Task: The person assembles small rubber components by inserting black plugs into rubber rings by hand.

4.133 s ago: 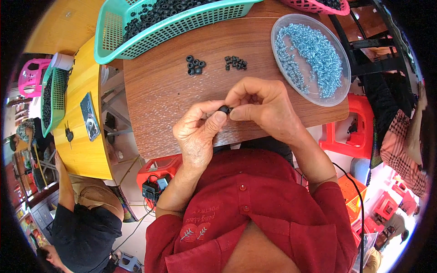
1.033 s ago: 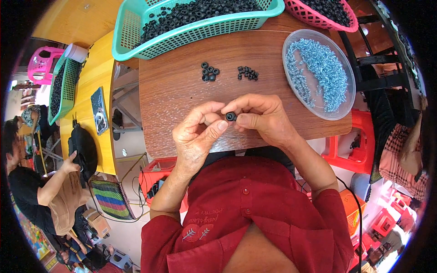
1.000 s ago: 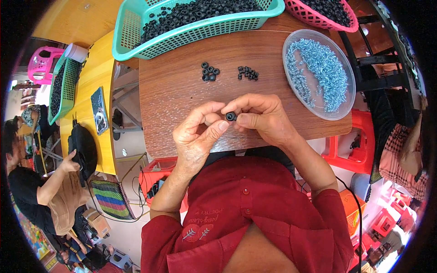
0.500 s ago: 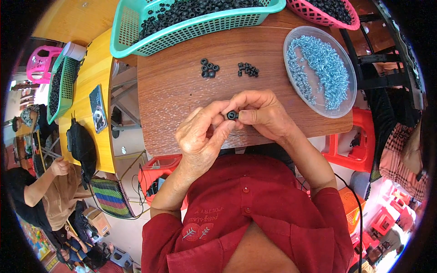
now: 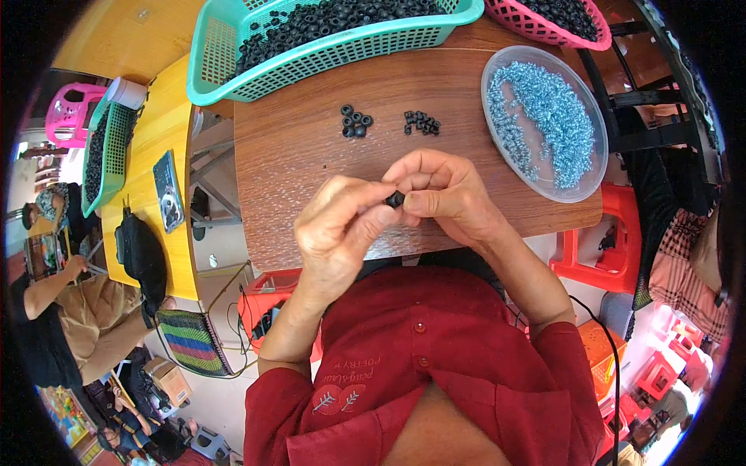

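A small black round part (image 5: 395,199) sits between the fingertips of both my hands, above the near half of the brown wooden table (image 5: 287,179). My left hand (image 5: 336,225) pinches it with thumb and forefinger from the left. From the right, my right hand (image 5: 451,196) grips it with its thumb against curled fingers. Past my hands lie two small groups: round black caps (image 5: 356,122) and, to their right, smaller black pieces (image 5: 422,123). At the right, a clear round plastic tray (image 5: 498,159) holds many small light-blue pieces (image 5: 571,124).
A green basket (image 5: 326,68) full of black parts stands at the far edge, with a pink basket (image 5: 536,29) beside it. To the left, a yellow table (image 5: 172,264) bears a black bag (image 5: 140,248) and another green basket (image 5: 116,151). Red stools (image 5: 571,260) flank me.
The black part has turned between my fingers: its ringed opening faced up before, and now a plain dark side shows. A person's arm at the left has shifted.
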Motion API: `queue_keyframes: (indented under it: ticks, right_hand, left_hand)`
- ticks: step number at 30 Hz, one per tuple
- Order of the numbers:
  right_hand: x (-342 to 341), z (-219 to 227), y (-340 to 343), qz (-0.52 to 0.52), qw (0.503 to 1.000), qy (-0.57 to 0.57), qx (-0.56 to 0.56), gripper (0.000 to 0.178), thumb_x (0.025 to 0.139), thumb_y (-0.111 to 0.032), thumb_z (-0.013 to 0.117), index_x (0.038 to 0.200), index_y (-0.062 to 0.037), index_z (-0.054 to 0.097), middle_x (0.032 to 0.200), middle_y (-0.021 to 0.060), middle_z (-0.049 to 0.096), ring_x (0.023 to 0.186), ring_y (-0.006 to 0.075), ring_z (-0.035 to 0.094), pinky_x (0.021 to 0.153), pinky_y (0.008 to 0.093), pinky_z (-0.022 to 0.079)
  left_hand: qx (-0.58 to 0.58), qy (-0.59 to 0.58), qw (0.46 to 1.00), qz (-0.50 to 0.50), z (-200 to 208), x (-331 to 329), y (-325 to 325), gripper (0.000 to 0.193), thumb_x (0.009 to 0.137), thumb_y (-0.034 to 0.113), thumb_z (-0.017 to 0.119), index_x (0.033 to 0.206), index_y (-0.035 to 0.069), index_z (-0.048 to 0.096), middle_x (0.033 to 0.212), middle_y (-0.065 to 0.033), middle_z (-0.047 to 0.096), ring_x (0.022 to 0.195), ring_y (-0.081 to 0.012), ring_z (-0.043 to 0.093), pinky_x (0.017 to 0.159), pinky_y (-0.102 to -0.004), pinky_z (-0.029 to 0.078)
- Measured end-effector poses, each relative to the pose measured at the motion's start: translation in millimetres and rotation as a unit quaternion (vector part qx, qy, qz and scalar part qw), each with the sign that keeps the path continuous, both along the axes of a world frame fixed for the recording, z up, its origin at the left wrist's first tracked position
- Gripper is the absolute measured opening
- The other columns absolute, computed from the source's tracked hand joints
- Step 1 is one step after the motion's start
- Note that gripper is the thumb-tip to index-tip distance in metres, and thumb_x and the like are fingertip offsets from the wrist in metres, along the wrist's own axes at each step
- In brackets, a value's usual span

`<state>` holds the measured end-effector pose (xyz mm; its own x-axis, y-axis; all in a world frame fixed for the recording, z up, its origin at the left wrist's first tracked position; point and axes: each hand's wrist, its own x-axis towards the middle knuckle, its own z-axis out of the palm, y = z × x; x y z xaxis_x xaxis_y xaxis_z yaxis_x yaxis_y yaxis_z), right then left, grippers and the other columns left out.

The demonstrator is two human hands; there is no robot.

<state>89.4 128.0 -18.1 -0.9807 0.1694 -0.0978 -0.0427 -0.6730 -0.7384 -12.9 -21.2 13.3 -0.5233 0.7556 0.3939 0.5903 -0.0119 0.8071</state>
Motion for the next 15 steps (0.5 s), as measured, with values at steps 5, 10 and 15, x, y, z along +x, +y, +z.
queue_keyframes:
  ticks: [5,10,15]
  right_hand:
    - [-0.4,7.2,-5.5,-0.021,0.998,-0.049,0.022,0.029,0.079,-0.001,0.064,0.107,0.0033,0.056,0.077,0.0049,0.061,0.066,0.0104,0.057,0.059,0.0215,0.046]
    - [2.3,6.3,-6.2,-0.034,0.993,-0.028,0.108,0.029,0.081,-0.001,0.062,0.109,0.0028,0.056,0.078,0.0038,0.061,0.067,0.0092,0.057,0.061,0.0218,0.047]
    - [4.1,9.4,-16.7,-0.108,0.974,-0.026,0.198,0.024,0.085,-0.003,0.062,0.107,0.0024,0.058,0.084,0.004,0.063,0.073,0.0083,0.058,0.066,0.0223,0.048]
  left_hand:
    - [0.045,-0.367,0.929,-0.012,-5.5,1.9,0.5,0.018,0.076,0.0,0.072,0.094,0.0,0.067,0.089,-0.0029,0.058,0.073,-0.0093,0.056,0.061,-0.025,0.046]
    - [0.019,-0.273,0.962,-0.019,-15.0,0.7,1.9,0.019,0.075,0.001,0.073,0.093,0.0,0.067,0.087,-0.0024,0.057,0.071,-0.01,0.054,0.061,-0.0234,0.044]
    - [0.015,-0.167,0.985,0.028,-9.2,3.1,6.7,0.019,0.073,0.0,0.073,0.09,-0.001,0.065,0.079,-0.0049,0.058,0.067,-0.012,0.054,0.059,-0.0246,0.044]
